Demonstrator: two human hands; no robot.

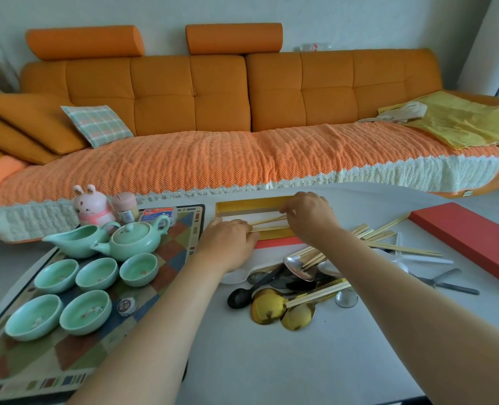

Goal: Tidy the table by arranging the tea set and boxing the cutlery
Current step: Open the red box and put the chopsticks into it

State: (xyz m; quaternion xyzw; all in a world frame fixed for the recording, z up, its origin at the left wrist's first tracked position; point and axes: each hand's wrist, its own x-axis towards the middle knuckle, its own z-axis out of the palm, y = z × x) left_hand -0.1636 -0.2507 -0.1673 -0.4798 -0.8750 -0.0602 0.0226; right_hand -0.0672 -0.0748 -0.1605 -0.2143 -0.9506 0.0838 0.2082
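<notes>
Both grips were clamped on one pair of bamboo chopsticks (270,222): the left grip (228,239) had its fingertips curled onto the near ends, the right grip (309,214) pinched the far ends, and the sticks lay slanted between them, low over the white floor of the gold-lined box (251,203); whether they already rested on that floor could not be told. Such sticks would be light, stiff and dry, little inclined to slip but ready to roll apart, so holding both ends at once seemed the sound way to keep them paired. The harder handling likely waited just nearer than the grips, in the cutlery heap (289,282): the gold spoons (268,308) and a steel spoon (299,267) would be heavier and slick, best taken by the handle, yet several handles were buried under loose chopsticks (379,233). The right grip covered the box's right end, so its free room was uncertain. Well to the right of that grip lay what seemed the red lid (470,238), cut off by the frame edge. Left of the left grip the fragile green teapot (134,241) and cups (96,273) stood on a patterned mat (181,226); the marks inside the cups were too small to read
</notes>
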